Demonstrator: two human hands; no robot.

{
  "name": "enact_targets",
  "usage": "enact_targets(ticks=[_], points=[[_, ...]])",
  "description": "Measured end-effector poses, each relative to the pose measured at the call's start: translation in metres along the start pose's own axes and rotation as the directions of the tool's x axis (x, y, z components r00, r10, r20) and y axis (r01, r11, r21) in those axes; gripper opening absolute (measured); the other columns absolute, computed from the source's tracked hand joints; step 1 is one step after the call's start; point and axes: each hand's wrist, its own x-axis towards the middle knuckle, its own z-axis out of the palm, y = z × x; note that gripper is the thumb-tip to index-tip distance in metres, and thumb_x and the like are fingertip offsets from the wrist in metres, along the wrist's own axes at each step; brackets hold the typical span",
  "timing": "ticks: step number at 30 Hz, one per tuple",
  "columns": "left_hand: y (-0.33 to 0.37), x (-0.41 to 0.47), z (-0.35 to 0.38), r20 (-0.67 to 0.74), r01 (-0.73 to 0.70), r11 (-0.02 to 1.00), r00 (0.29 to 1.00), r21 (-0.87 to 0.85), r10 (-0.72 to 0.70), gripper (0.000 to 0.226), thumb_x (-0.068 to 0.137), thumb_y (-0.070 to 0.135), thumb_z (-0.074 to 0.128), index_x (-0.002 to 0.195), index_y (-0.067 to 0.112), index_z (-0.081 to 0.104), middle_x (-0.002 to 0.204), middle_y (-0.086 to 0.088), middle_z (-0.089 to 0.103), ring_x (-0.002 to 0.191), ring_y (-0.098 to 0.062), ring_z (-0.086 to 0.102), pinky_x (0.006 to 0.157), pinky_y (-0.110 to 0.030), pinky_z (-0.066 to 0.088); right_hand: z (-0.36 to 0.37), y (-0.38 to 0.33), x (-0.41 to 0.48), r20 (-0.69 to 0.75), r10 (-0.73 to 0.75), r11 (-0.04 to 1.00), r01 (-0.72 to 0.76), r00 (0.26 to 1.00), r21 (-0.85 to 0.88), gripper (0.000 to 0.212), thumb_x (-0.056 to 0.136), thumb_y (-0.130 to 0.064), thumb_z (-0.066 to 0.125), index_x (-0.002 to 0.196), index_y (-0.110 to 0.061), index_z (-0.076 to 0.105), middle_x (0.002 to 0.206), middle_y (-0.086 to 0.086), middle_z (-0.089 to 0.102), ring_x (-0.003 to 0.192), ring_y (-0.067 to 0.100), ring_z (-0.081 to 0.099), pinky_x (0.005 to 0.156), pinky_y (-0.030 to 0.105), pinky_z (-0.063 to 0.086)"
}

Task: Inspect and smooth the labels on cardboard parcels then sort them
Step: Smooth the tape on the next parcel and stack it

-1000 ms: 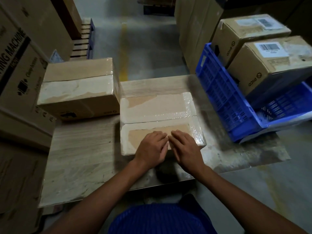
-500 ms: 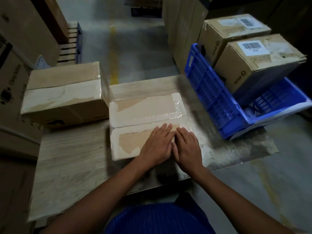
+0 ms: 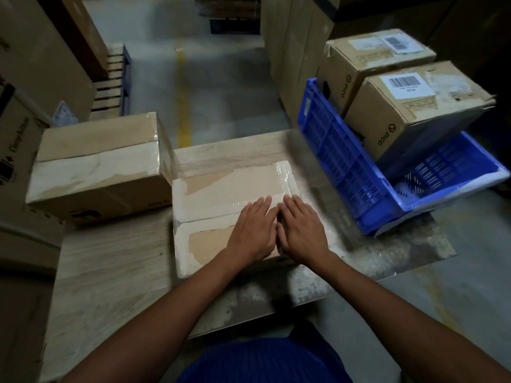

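1. At the far left, tall printed cartons [image 3: 19, 128] stand beside the worktop [image 3: 110, 272], with a wooden pallet [image 3: 112, 84] behind them on the floor.
2. A taped brown parcel [image 3: 96, 167] sits on the worktop's far left corner. Its right side is just beside the flat parcel.
3. The flat parcel [image 3: 229, 186] lies in the middle of the worktop, its top covered in clear tape and torn pale paper.
4. The left hand [image 3: 253, 230] lies palm down on the near right part of the flat parcel. Its grip is apart: the fingers are straight and pressed flat, and they clasp nothing.
5. The right hand [image 3: 302, 230] lies palm down right next to it, the two hands side by side and almost touching. Its grip is apart too, with flat fingers reaching onto the taped seam.
6. A blue crate [image 3: 340, 161] rests tilted on the right end of the worktop.
7. Two cardboard parcels sit in the crate, the near boxed parcel [image 3: 409, 125] in front of the far boxed parcel [image 3: 359, 67]. Each has a white barcode label on top, the near label [image 3: 406, 85] and the far label [image 3: 398, 44].
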Motion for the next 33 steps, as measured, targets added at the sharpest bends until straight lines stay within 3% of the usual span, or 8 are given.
enact_targets(ticks=[6, 8, 10, 14, 22, 25, 28, 33], points=[[-0.005, 0.027, -0.014, -0.124, -0.037, 0.999, 0.991, 0.030, 0.040, 0.031, 0.094, 0.020, 0.046, 0.120, 0.012, 0.058, 0.115, -0.009, 0.060, 0.105, -0.030, 0.053, 0.090, -0.041, 0.043, -0.020, 0.000, 0.033, -0.043, 0.000, 0.991, -0.006, 0.999, -0.136, 0.032, 0.092, -0.044, 0.047, 0.106, -0.019, 0.063, 0.111, 0.004, 0.063, 0.106, 0.024, 0.056, 0.097, 0.044, 0.040], [-0.008, 0.036, -0.014, -0.127, 0.028, 0.999, 0.992, 0.022, -0.025, 0.041, 0.098, 0.024, 0.041, 0.135, 0.012, 0.052, 0.136, -0.013, 0.054, 0.124, -0.034, 0.048, 0.105, -0.044, 0.039, -0.016, 0.001, 0.043, -0.039, 0.003, 0.997, -0.005, 0.999, -0.074, 0.039, 0.095, -0.041, 0.046, 0.122, -0.016, 0.058, 0.129, 0.010, 0.058, 0.123, 0.028, 0.052, 0.103, 0.047, 0.040], [-0.012, 0.040, -0.011, -0.061, 0.151, 0.987, 0.987, 0.051, -0.148, 0.054, 0.103, 0.033, 0.031, 0.155, 0.016, 0.031, 0.163, -0.013, 0.024, 0.150, -0.031, 0.020, 0.122, -0.049, 0.017, -0.008, 0.002, 0.046, 0.017, -0.022, 1.000, 0.022, 1.000, -0.010, 0.054, 0.101, -0.038, 0.035, 0.148, -0.012, 0.043, 0.158, 0.015, 0.036, 0.149, 0.031, 0.029, 0.115, 0.051, 0.033], [-0.017, 0.043, -0.007, -0.006, 0.200, 0.976, 0.980, 0.090, -0.201, 0.058, 0.106, 0.040, 0.026, 0.159, 0.021, 0.016, 0.168, -0.005, 0.005, 0.155, -0.022, 0.001, 0.125, -0.045, 0.001, -0.006, 0.004, 0.047, 0.119, -0.018, 0.999, 0.014, 0.993, 0.034, 0.061, 0.103, -0.040, 0.023, 0.158, -0.014, 0.027, 0.167, 0.012, 0.015, 0.156, 0.028, 0.009, 0.121, 0.051, 0.025], [-0.049, 0.027, -0.020, -0.098, 0.173, 0.981, 0.981, 0.087, -0.164, 0.046, 0.105, 0.037, 0.038, 0.148, 0.023, 0.046, 0.165, -0.004, 0.021, 0.153, -0.023, 0.012, 0.123, -0.047, 0.009, -0.017, -0.015, 0.065, -0.086, 0.146, 0.983, -0.136, 0.985, 0.121, 0.025, 0.094, -0.033, 0.052, 0.113, -0.017, 0.056, 0.126, 0.004, 0.055, 0.116, 0.024, 0.048, 0.086, 0.040, 0.050], [-0.064, 0.009, -0.031, -0.307, 0.482, 0.875, 0.840, 0.040, -0.448, 0.040, 0.100, 0.037, 0.047, 0.136, 0.020, 0.057, 0.162, -0.012, 0.026, 0.152, -0.032, 0.013, 0.119, -0.056, 0.002, -0.010, -0.014, 0.062, -0.110, 0.204, 0.971, -0.187, 0.973, 0.151, 0.030, 0.094, -0.032, 0.052, 0.121, -0.017, 0.052, 0.148, 0.012, 0.040, 0.133, 0.029, 0.040, 0.100, 0.042, 0.048], [-0.078, -0.003, -0.040, -0.219, 0.735, 0.667, 0.636, -0.121, -0.740, 0.049, 0.100, 0.041, 0.049, 0.146, 0.024, 0.046, 0.165, -0.018, 0.010, 0.152, -0.041, 0.002, 0.117, -0.063, -0.002, -0.012, -0.012, 0.065, 0.022, 0.311, 0.913, -0.305, 0.950, 0.269, 0.053, 0.098, -0.037, 0.052, 0.146, -0.020, 0.037, 0.165, 0.014, 0.018, 0.147, 0.031, 0.027, 0.107, 0.043, 0.042], [-0.074, -0.003, -0.062, -0.121, 0.744, 0.536, 0.536, -0.399, -0.835, 0.047, 0.102, 0.037, 0.049, 0.148, 0.029, 0.046, 0.167, -0.012, 0.009, 0.146, -0.041, 0.019, 0.116, -0.057, 0.021, -0.018, -0.009, 0.067, -0.019, 0.397, 0.749, -0.312, 0.918, 0.584, 0.062, 0.095, -0.031, 0.060, 0.152, -0.023, 0.037, 0.156, 0.003, 0.040, 0.138, 0.024, 0.043, 0.106, 0.041, 0.044]])
